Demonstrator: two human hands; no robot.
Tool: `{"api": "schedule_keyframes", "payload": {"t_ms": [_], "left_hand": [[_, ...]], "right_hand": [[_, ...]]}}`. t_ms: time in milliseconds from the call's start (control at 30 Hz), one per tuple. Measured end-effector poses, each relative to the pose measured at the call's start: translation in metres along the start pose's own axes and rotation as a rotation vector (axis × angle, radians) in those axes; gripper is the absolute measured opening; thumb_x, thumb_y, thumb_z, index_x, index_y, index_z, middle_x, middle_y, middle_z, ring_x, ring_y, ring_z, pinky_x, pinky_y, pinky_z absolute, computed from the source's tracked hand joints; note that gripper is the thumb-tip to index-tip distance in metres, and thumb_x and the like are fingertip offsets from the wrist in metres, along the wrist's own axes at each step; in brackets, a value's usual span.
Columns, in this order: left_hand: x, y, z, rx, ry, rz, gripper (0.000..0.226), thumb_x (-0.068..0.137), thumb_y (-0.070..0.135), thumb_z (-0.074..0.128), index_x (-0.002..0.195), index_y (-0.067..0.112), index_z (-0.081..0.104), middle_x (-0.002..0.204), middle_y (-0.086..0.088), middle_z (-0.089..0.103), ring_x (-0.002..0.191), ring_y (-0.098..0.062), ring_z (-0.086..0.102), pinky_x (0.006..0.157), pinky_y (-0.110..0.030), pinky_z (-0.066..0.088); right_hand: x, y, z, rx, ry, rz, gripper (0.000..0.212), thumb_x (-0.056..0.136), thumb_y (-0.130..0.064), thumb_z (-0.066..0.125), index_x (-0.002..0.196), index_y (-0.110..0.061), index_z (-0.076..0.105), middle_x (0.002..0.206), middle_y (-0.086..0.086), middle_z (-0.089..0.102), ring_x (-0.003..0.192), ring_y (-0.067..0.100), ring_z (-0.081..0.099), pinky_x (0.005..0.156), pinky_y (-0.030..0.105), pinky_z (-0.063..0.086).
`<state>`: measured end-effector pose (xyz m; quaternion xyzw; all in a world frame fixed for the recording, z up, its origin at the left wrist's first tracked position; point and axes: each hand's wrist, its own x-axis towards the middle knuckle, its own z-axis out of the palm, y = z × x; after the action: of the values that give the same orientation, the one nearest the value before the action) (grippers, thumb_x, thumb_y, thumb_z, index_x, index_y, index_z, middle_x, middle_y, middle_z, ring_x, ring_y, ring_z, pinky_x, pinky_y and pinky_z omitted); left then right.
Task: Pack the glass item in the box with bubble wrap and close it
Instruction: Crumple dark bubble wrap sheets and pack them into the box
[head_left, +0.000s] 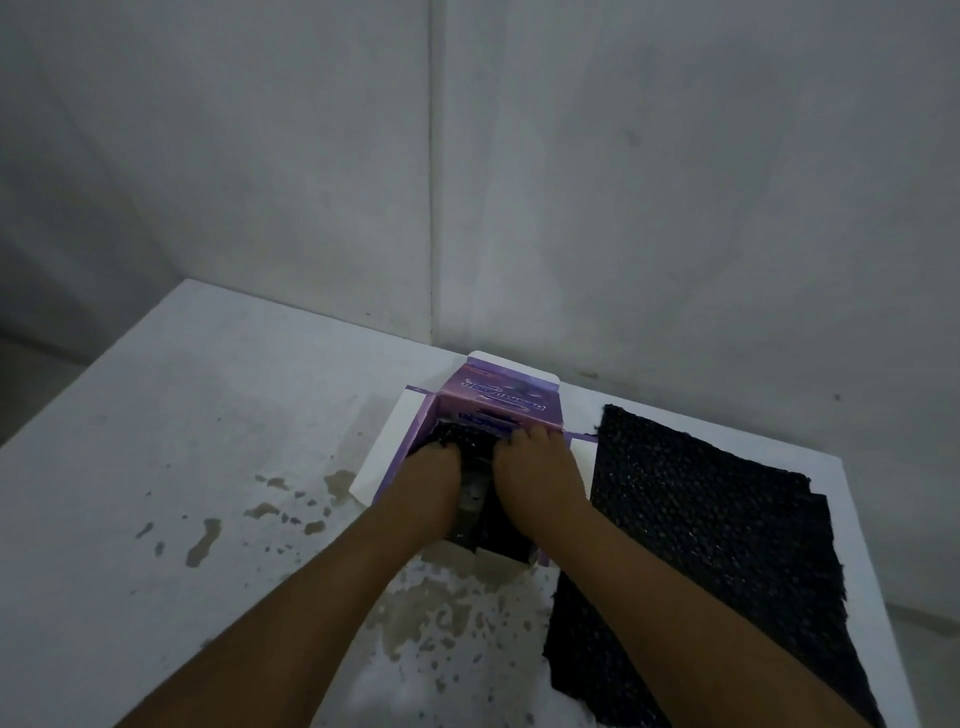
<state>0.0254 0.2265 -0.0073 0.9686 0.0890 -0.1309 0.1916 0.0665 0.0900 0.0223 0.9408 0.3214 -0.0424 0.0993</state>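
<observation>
A purple printed box (498, 402) lies open on the white table (182, 415), its white flaps spread to the left and right. Both my hands reach into it. My left hand (428, 475) and my right hand (540, 467) press down on black bubble wrap (457, 434) inside the box, fingers curled into it. Between my wrists a patch of something grey and glassy (470, 501) shows, wrapped in the black sheet; its shape is hard to tell.
Sheets of black bubble wrap (717, 530) lie flat on the table to the right of the box, reaching the table's right edge. Brownish stains (202, 540) mark the tabletop left of and in front of the box. Grey walls meet in a corner behind.
</observation>
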Motion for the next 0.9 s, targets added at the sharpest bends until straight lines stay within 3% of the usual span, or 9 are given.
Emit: {"api": "schedule_keyframes", "payload": {"t_ms": [100,200,300,433,533,600,767,900], "left_hand": [[-0.009,-0.002,0.004,0.043,0.110,0.028,0.025,0.088,0.023,0.064,0.111,0.013,0.064,0.111,-0.009,0.067,0.098,-0.021,0.064,0.086,-0.027,0.049],[-0.016,0.001,-0.001,-0.007,0.068,-0.005,0.029,0.087,0.019,0.065,0.114,0.009,0.059,0.109,-0.012,0.069,0.098,-0.026,0.065,0.085,-0.033,0.051],[-0.019,0.003,-0.009,-0.041,0.018,0.028,0.027,0.085,0.017,0.065,0.111,0.007,0.061,0.106,-0.013,0.069,0.095,-0.028,0.065,0.083,-0.033,0.052],[-0.031,0.009,-0.015,-0.027,0.121,0.058,0.025,0.084,0.017,0.064,0.109,0.011,0.066,0.106,-0.010,0.069,0.094,-0.025,0.064,0.081,-0.032,0.051],[-0.039,0.031,-0.013,-0.133,0.310,0.183,0.024,0.088,0.009,0.057,0.111,0.008,0.066,0.109,-0.011,0.067,0.097,-0.024,0.062,0.086,-0.030,0.049],[-0.044,0.054,-0.011,-0.235,0.383,0.293,0.026,0.089,0.004,0.054,0.112,0.008,0.067,0.108,-0.009,0.067,0.097,-0.022,0.061,0.088,-0.024,0.045],[-0.057,0.121,0.010,-0.314,0.409,0.582,0.019,0.084,0.006,0.060,0.101,0.011,0.068,0.094,-0.007,0.067,0.086,-0.021,0.061,0.079,-0.029,0.049],[-0.058,0.162,0.059,-0.293,0.241,0.696,0.022,0.083,0.010,0.060,0.103,0.015,0.067,0.098,-0.005,0.068,0.090,-0.019,0.061,0.083,-0.028,0.048]], "right_hand": [[-0.016,0.002,0.002,-0.119,0.066,0.036,0.015,0.091,-0.025,0.055,0.083,-0.017,0.065,0.087,0.006,0.066,0.089,0.028,0.057,0.098,0.047,0.034],[-0.019,0.003,0.005,-0.174,-0.010,-0.023,0.024,0.093,-0.023,0.052,0.070,-0.022,0.057,0.080,-0.002,0.065,0.087,0.023,0.056,0.108,0.045,0.027],[-0.020,0.001,0.005,-0.105,0.038,-0.047,0.026,0.091,-0.020,0.052,0.067,-0.023,0.058,0.074,-0.004,0.066,0.082,0.023,0.058,0.111,0.046,0.023],[-0.031,0.013,0.016,0.122,0.323,-0.007,0.020,0.086,-0.016,0.051,0.081,-0.018,0.070,0.081,0.002,0.069,0.084,0.025,0.059,0.110,0.049,0.027],[-0.053,0.024,0.025,0.294,0.642,0.039,0.018,0.091,-0.022,0.054,0.094,-0.021,0.072,0.094,-0.003,0.070,0.088,0.022,0.059,0.094,0.043,0.037],[-0.073,0.034,0.029,0.362,0.747,0.088,0.016,0.092,-0.023,0.055,0.096,-0.022,0.070,0.094,-0.005,0.069,0.088,0.021,0.057,0.084,0.040,0.038],[-0.134,0.078,0.061,0.417,0.712,0.305,0.016,0.090,-0.021,0.061,0.101,-0.021,0.071,0.094,-0.003,0.069,0.084,0.021,0.057,0.074,0.037,0.040],[-0.179,0.121,0.099,0.460,0.514,0.493,0.017,0.088,-0.016,0.066,0.103,-0.018,0.072,0.092,0.001,0.070,0.081,0.025,0.061,0.068,0.038,0.048]]}}
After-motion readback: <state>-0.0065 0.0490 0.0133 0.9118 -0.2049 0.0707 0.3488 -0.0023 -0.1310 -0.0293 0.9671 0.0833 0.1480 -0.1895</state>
